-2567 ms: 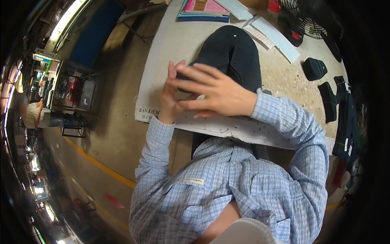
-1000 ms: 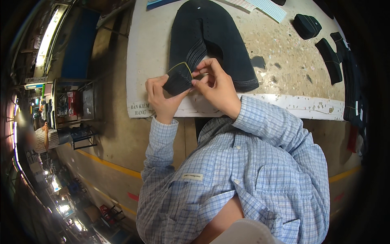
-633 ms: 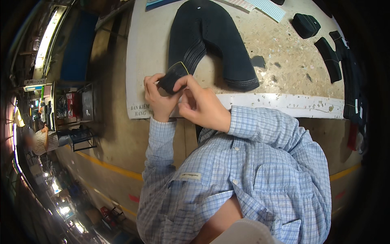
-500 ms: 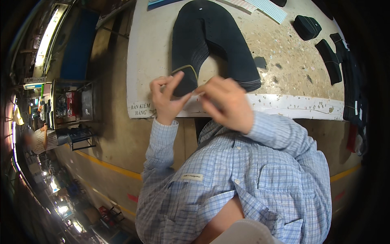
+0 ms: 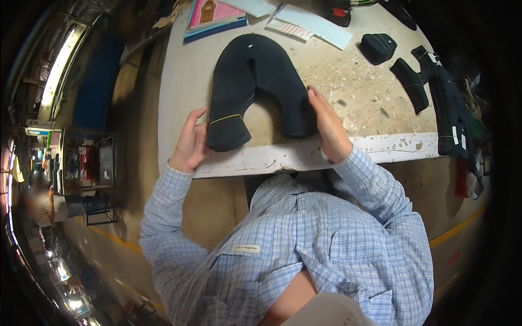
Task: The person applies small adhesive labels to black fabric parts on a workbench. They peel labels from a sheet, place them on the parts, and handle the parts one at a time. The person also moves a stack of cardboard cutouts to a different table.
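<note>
A thick stack of black U-shaped cut pieces lies on the table, its two ends toward me. Around its left leg runs a thin yellow rubber band. My left hand is beside that leg, thumb stretched up and palm facing the stack; some of its fingertips are hidden. On the other side, my right hand rests along the outer edge of the right leg with its fingers extended. Neither hand visibly wraps round the stack.
Printed sheets and a pink-and-blue pile of booklets lie at the back of the table. To the right are a small banded black bundle, another black bundle and a longer black stack.
My hands have parted from their pinch by the left leg and now flank the stack. The yellow band, earlier raised at a corner, now lies flat across the leg. The view has shifted.
</note>
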